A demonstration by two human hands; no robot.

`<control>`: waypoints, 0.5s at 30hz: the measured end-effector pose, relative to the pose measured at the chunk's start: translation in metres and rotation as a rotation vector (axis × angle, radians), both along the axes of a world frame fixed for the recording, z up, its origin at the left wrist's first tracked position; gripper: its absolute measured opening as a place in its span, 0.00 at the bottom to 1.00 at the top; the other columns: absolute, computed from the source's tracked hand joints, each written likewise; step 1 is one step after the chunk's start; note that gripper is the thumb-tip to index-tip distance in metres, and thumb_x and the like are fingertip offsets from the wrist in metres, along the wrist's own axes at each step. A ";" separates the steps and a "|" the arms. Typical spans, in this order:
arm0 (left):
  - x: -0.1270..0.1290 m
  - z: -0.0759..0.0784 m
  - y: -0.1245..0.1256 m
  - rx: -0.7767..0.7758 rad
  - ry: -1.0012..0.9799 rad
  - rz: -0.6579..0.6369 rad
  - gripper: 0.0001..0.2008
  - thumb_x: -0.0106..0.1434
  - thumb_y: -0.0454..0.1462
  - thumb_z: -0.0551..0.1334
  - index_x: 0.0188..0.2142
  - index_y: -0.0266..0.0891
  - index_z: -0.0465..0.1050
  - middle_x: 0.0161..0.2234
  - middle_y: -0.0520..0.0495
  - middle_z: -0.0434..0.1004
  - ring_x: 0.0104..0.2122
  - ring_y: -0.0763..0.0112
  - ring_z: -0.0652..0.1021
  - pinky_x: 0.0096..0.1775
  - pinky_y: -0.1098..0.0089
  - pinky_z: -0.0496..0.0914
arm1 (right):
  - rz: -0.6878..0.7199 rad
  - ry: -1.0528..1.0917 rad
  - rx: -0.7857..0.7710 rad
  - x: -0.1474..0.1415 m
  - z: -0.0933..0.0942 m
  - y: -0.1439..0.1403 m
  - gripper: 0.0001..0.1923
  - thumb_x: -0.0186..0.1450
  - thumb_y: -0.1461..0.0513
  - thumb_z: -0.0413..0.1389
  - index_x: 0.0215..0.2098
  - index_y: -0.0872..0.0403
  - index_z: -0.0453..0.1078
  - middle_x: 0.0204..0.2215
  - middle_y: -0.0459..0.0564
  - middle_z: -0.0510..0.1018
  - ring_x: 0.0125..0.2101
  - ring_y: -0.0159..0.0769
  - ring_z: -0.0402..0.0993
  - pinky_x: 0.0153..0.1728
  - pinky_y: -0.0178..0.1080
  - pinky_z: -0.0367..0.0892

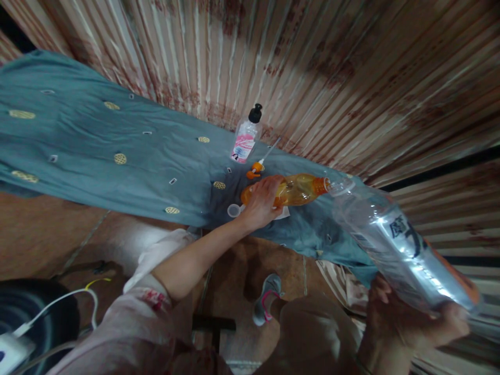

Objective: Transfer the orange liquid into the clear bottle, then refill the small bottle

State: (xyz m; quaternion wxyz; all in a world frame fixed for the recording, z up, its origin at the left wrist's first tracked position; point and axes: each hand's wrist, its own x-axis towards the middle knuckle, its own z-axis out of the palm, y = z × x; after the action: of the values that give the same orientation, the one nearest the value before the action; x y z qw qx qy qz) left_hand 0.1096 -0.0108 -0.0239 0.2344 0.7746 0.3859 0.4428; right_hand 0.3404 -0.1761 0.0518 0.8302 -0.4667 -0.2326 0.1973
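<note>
My left hand (pixel 264 202) is wrapped around an orange translucent bottle (pixel 299 189), which is tilted sideways over the cloth with its neck to the right. A large clear plastic bottle (pixel 390 234) with a silver label is gripped near its base by my right hand (pixel 414 317). Its mouth meets or nearly meets the orange bottle's mouth; whether they touch I cannot tell. Just behind my left hand lies an orange pump top (pixel 255 170) with a thin tube. A small round clear cap (pixel 234 210) and a white piece (pixel 284 213) sit beside the orange bottle.
A clear pump bottle (pixel 245 140) with a pink label and black top stands at the back of the teal cloth (pixel 156 156). Behind it hangs a pleated curtain (pixel 234 62). At lower left are a dark round object (pixel 42 312) and a white cable (pixel 58 301).
</note>
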 end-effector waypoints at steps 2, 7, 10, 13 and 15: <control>0.000 0.000 0.000 0.000 0.001 0.003 0.34 0.54 0.30 0.64 0.60 0.36 0.57 0.59 0.32 0.69 0.60 0.48 0.70 0.60 0.47 0.64 | 0.004 -0.018 0.002 0.000 0.000 0.001 0.26 0.49 0.48 0.56 0.44 0.49 0.66 0.35 0.46 0.72 0.19 0.27 0.60 0.09 0.27 0.43; 0.000 0.001 0.000 -0.003 0.004 -0.004 0.34 0.53 0.30 0.64 0.59 0.38 0.57 0.59 0.34 0.69 0.60 0.48 0.71 0.60 0.47 0.64 | 0.000 -0.026 0.005 -0.003 0.003 0.003 0.26 0.50 0.48 0.57 0.44 0.48 0.66 0.34 0.45 0.70 0.19 0.27 0.60 0.10 0.26 0.43; 0.000 0.002 0.000 -0.013 0.009 0.001 0.34 0.53 0.29 0.64 0.59 0.38 0.58 0.59 0.34 0.69 0.60 0.49 0.70 0.60 0.48 0.64 | -0.012 -0.020 0.002 -0.004 0.003 0.003 0.26 0.49 0.48 0.58 0.43 0.49 0.66 0.34 0.45 0.70 0.21 0.27 0.61 0.11 0.26 0.44; 0.000 0.002 -0.001 -0.022 0.009 0.000 0.34 0.53 0.29 0.64 0.59 0.38 0.58 0.59 0.34 0.69 0.60 0.49 0.70 0.60 0.47 0.64 | -0.019 -0.020 -0.012 -0.002 0.000 0.000 0.26 0.48 0.49 0.57 0.43 0.49 0.67 0.35 0.46 0.71 0.22 0.28 0.62 0.11 0.26 0.45; 0.000 0.001 0.000 -0.018 0.006 -0.002 0.34 0.53 0.30 0.64 0.59 0.38 0.57 0.59 0.33 0.69 0.59 0.49 0.71 0.60 0.47 0.64 | 0.005 -0.074 -0.025 0.000 -0.001 -0.002 0.29 0.46 0.47 0.57 0.43 0.50 0.68 0.35 0.47 0.71 0.22 0.29 0.62 0.09 0.27 0.46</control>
State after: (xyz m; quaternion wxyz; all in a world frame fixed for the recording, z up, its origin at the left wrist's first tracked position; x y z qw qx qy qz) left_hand 0.1097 -0.0111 -0.0230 0.2406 0.7741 0.3899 0.4370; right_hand 0.3409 -0.1781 0.0507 0.8147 -0.4833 -0.2617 0.1849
